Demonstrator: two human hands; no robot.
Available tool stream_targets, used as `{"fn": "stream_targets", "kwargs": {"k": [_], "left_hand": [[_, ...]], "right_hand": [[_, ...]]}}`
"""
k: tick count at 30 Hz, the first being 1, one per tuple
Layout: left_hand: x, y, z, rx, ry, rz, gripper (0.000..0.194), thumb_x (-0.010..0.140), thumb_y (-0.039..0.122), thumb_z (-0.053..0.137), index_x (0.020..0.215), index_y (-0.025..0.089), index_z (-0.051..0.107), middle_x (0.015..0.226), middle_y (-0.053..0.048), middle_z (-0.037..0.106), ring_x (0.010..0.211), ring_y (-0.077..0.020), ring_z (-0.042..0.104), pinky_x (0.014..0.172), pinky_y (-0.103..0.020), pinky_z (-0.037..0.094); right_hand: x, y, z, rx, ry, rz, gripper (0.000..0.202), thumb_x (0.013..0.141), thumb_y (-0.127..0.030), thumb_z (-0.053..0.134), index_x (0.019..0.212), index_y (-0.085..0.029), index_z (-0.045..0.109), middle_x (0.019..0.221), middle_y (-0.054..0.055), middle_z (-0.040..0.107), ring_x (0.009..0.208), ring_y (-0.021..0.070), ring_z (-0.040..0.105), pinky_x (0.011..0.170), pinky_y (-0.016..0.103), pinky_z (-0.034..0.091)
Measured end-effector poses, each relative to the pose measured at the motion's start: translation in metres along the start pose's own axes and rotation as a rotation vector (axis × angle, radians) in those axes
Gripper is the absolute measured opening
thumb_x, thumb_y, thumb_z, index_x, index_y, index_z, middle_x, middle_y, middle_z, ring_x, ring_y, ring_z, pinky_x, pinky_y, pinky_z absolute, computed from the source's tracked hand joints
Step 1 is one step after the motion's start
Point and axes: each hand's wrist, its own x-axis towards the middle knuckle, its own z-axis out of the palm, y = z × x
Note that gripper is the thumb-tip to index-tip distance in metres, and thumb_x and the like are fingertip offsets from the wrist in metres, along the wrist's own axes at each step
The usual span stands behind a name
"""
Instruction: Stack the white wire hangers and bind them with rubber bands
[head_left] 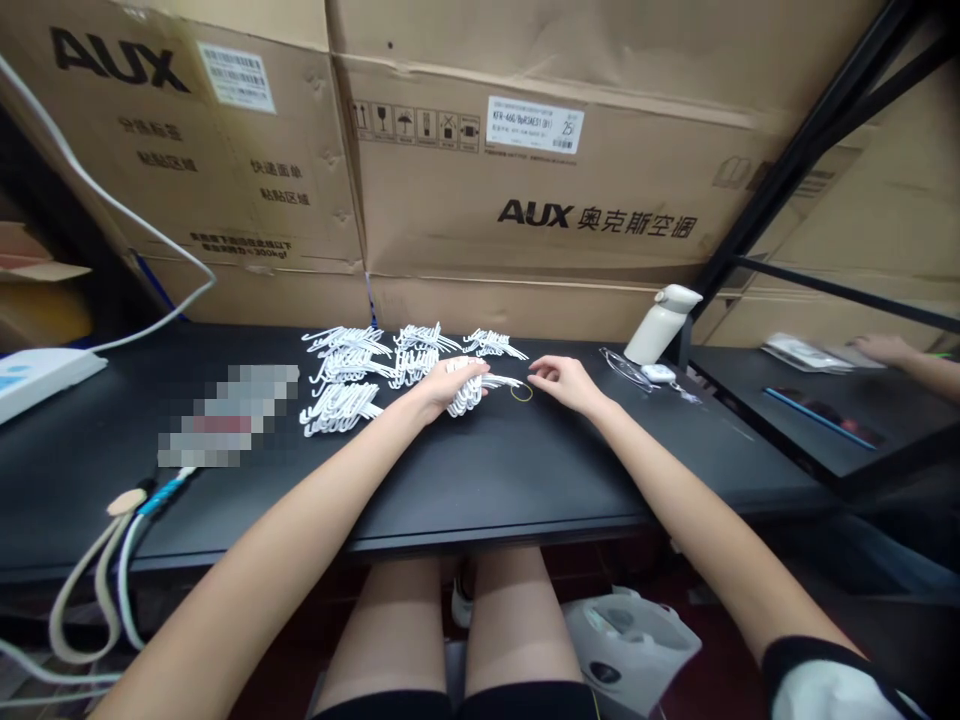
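Observation:
My left hand (443, 387) is closed around a bundle of white hooks (465, 390), whose thin ends point right. At those ends a thin yellow loop, like a rubber band (522, 397), hangs slack. Just right of the loop, my right hand (566, 383) has its fingers curled and slightly apart, with nothing visible in them; the fingertips are very near the loop, and contact is unclear. Behind and left of my left hand, several piles of white hooks (341, 408) lie on the black table (480, 490), a smaller pile (493, 343) being at the back.
A cream bottle (656, 328) stands at the back right beside glasses (628, 368) and a small white case (658, 374). A blurred-out item with a strap (82, 590) lies left. Cardboard boxes (525, 240) line the back. At far right is another person's hand (885, 350).

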Motion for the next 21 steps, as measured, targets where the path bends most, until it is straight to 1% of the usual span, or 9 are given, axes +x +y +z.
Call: {"fn": "stream_targets", "kwargs": {"k": [2,4,9,12,14,16,19,21], "left_hand": [[0.003,-0.002,-0.002,-0.005,0.026,0.003,0.021,0.07,0.024,0.077,0.081,0.011,0.065,0.078,-0.007,0.071,0.058,-0.0118,0.064,0.058,-0.024,0.052],[0.005,-0.004,-0.003,-0.002,0.041,-0.004,0.024,0.068,0.025,0.078,0.082,0.011,0.065,0.076,-0.006,0.07,0.057,-0.0119,0.064,0.056,-0.024,0.052],[0.006,-0.007,-0.004,-0.009,0.041,0.004,0.023,0.069,0.024,0.078,0.082,0.01,0.065,0.078,-0.007,0.071,0.059,-0.0115,0.064,0.059,-0.024,0.053],[0.007,-0.007,-0.004,-0.005,0.036,0.001,0.022,0.07,0.023,0.077,0.083,0.01,0.065,0.08,-0.008,0.071,0.059,-0.0119,0.064,0.057,-0.023,0.053],[0.007,-0.007,-0.004,-0.005,0.05,0.005,0.02,0.07,0.022,0.077,0.082,0.01,0.066,0.079,-0.007,0.071,0.059,-0.012,0.065,0.057,-0.023,0.054],[0.007,-0.007,-0.004,-0.008,0.064,0.009,0.019,0.07,0.022,0.076,0.081,0.011,0.066,0.078,-0.007,0.071,0.058,-0.0121,0.064,0.056,-0.023,0.053],[0.006,-0.007,-0.003,-0.018,0.077,0.009,0.019,0.069,0.023,0.077,0.08,0.011,0.066,0.076,-0.007,0.07,0.056,-0.0122,0.064,0.054,-0.022,0.053],[0.005,-0.006,-0.002,-0.026,0.089,0.009,0.016,0.07,0.021,0.075,0.079,0.011,0.066,0.075,-0.006,0.07,0.055,-0.012,0.064,0.054,-0.023,0.052]], "right_hand": [[0.0,-0.002,0.003,-0.087,-0.063,-0.018,0.016,0.076,-0.03,0.065,0.08,-0.014,0.069,0.069,0.002,0.067,0.053,0.011,0.055,0.055,0.024,0.044],[0.0,-0.004,0.007,-0.144,-0.094,-0.029,0.012,0.076,-0.026,0.064,0.075,-0.015,0.069,0.068,0.002,0.067,0.054,0.0105,0.054,0.055,0.023,0.043],[0.0,-0.003,0.013,-0.227,-0.094,-0.069,0.007,0.078,-0.017,0.058,0.075,-0.015,0.064,0.071,0.002,0.064,0.057,0.0103,0.054,0.057,0.023,0.042],[-0.001,-0.003,0.013,-0.184,-0.059,-0.041,0.006,0.079,-0.017,0.057,0.076,-0.015,0.061,0.067,0.002,0.063,0.056,0.0114,0.054,0.056,0.024,0.043],[-0.001,-0.006,0.013,-0.058,0.003,-0.01,0.007,0.081,-0.02,0.057,0.076,-0.016,0.059,0.066,0.002,0.064,0.057,0.0129,0.058,0.057,0.025,0.045],[-0.001,-0.011,0.013,0.137,0.084,0.027,0.012,0.08,-0.027,0.06,0.076,-0.016,0.059,0.069,0.004,0.066,0.061,0.0149,0.061,0.055,0.026,0.048],[0.0,-0.022,0.013,0.474,0.193,0.119,0.023,0.071,-0.035,0.071,0.076,-0.016,0.059,0.071,0.004,0.066,0.065,0.0162,0.063,0.05,0.024,0.049],[0.0,-0.031,0.013,0.684,0.226,0.192,0.03,0.062,-0.035,0.078,0.076,-0.017,0.059,0.07,0.002,0.065,0.067,0.0161,0.065,0.049,0.022,0.049]]}}
